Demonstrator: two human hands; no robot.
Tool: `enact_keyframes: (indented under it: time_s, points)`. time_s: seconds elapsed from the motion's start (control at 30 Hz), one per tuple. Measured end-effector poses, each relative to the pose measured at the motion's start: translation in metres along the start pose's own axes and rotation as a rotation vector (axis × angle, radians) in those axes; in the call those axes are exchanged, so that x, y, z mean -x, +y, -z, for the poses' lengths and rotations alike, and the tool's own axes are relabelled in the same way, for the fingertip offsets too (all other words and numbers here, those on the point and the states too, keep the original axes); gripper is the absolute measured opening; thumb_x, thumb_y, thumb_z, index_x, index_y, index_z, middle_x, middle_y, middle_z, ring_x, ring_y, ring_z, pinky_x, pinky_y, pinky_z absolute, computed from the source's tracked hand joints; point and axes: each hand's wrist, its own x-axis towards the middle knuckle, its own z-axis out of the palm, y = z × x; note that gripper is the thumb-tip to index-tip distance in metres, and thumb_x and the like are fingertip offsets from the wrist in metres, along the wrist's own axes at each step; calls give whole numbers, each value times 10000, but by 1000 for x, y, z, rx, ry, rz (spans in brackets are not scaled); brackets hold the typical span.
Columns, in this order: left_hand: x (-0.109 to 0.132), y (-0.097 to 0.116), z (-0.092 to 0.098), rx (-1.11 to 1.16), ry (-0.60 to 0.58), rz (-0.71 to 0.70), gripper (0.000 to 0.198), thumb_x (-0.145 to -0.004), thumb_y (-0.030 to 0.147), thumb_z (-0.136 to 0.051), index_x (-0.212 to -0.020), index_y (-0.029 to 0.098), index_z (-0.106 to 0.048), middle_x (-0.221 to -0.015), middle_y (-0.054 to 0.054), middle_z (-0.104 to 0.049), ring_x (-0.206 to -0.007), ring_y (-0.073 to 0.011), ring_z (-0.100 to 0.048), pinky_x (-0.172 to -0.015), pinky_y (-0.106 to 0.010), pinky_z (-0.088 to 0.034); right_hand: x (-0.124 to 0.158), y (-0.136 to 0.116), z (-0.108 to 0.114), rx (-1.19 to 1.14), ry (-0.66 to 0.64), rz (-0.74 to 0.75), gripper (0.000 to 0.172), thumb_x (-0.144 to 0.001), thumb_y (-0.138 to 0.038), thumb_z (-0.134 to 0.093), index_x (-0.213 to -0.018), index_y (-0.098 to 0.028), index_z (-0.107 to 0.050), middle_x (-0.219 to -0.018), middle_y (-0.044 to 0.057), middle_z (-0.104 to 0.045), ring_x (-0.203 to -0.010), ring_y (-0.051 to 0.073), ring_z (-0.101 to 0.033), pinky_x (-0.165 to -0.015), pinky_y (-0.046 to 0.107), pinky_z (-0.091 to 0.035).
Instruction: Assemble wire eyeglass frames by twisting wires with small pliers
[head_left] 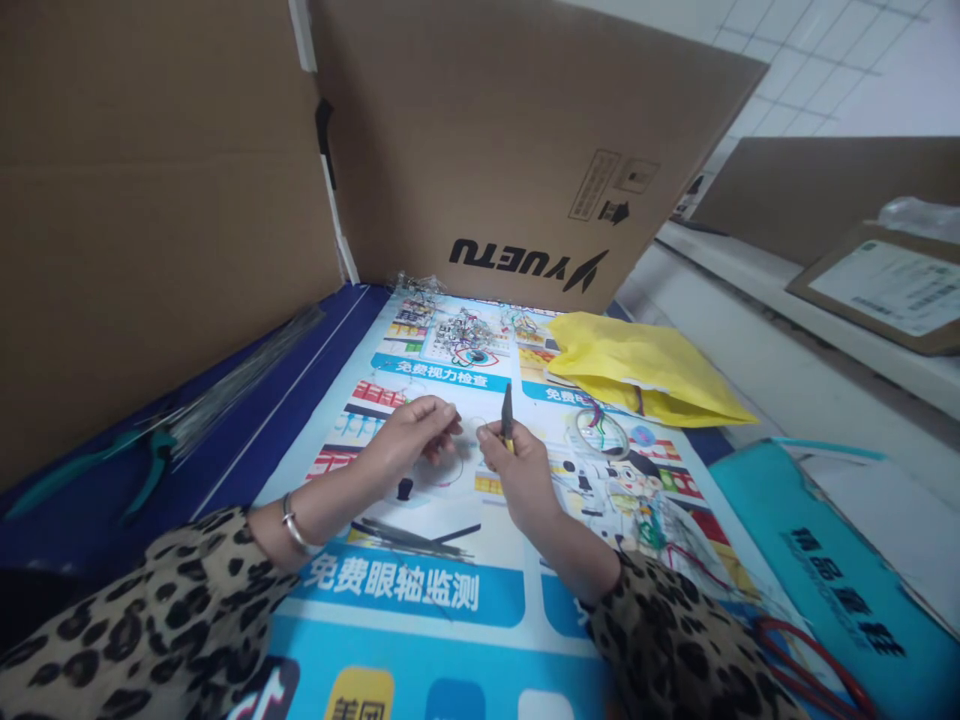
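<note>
The person's right hand [519, 465] is closed around a small pointed tool [508, 412], its dark tip up, above the middle of the poster [531, 585]. Beside it the left hand [427, 432] is half curled; a fine wire [475, 421] seems to show between the two, but from here I can't tell whether the left one grips it. Thin dark rods [416, 539] lie on the poster, nearer the person. A yellow bag [645, 365] sits beyond, to the right.
</note>
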Motion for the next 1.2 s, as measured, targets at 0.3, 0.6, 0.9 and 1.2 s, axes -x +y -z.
enact_keyframes:
  time_s: [0.3,0.6,0.9,1.2]
  points:
    - [4,-4,-7,-255,-35,-25,168,-726,289,-604,-720,155,-503,-482,49,-515,-420,-61,-462,-422,-164,-336,3,1,-2,61,-19,7,202,-710,-379,-614,-753,-186,-570,-572,-52,-482,-534,93,-421,-526,230,-365]
    - [3,-1,-5,-176,-72,-37,185,-741,313,-583,-691,160,-491,-549,32,-553,-438,-65,-490,-448,-181,-360,3,-4,-5,-27,-68,-25,196,-701,-358,-619,-732,-182,-539,-531,-55,-473,-494,85,-405,-492,224,-350]
    - [-3,0,4,-179,83,-87,212,-725,342,-603,-660,156,-525,-529,36,-511,-431,-56,-435,-415,-167,-339,4,-18,5,201,-117,51,181,-741,-356,-571,-797,-185,-588,-661,-17,-554,-633,124,-494,-610,247,-402]
    - [-5,0,10,-135,197,-140,234,-722,362,-606,-659,154,-520,-515,36,-496,-407,-51,-416,-411,-170,-309,4,-19,13,502,-155,180,197,-778,-388,-534,-807,-211,-615,-751,7,-612,-712,161,-540,-665,272,-391]
